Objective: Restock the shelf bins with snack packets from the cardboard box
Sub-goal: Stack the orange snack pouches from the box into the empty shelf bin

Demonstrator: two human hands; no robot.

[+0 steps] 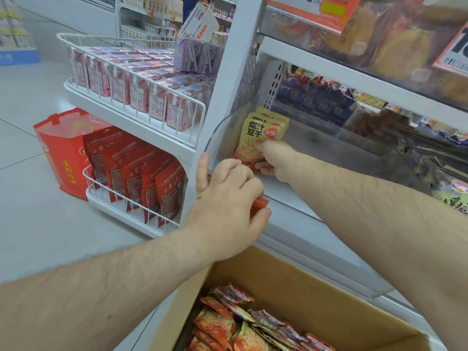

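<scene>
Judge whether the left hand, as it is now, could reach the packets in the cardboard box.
Probably yes. The cardboard box is open-topped directly below the left hand, nothing between, but that hand already grips an orange packet.

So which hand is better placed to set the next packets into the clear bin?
The right hand: it already holds yellow packets upright inside the clear bin. The left hand grips the bin's edge with an orange packet.

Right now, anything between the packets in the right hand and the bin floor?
Nothing visible. The right hand already holds the yellow packets inside the clear bin, behind its front wall. The left hand grips an orange packet at that wall's edge, off to the side.
</scene>
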